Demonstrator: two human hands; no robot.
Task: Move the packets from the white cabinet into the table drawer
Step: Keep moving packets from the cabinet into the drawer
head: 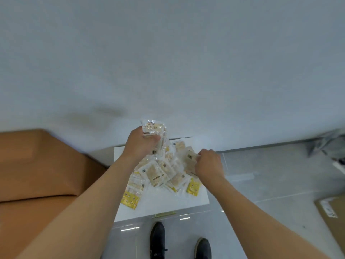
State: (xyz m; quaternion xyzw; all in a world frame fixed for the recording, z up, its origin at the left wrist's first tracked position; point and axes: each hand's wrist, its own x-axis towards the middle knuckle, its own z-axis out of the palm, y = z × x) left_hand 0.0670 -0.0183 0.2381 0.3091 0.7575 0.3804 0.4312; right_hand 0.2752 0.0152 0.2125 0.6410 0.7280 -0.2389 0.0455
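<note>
Two dark shoes [157, 240] are standing below the white cabinet [186, 200]; the left hand [139, 142] is gripping a raised stack of packets [155, 135], the right hand [210, 163] is pinching one packet [190, 158] atop the pile [158, 174]

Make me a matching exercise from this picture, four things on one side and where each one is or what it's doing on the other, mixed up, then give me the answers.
Things:
1. left hand
2. right hand
3. shoes
4. brown table

Places or states:
A. on the grey floor, at the bottom of the view
B. grips a bunch of packets raised above the pile
C. stands left of the white cabinet
D. pinches a packet in the pile

Pairs: 1-B, 2-D, 3-A, 4-C
</note>
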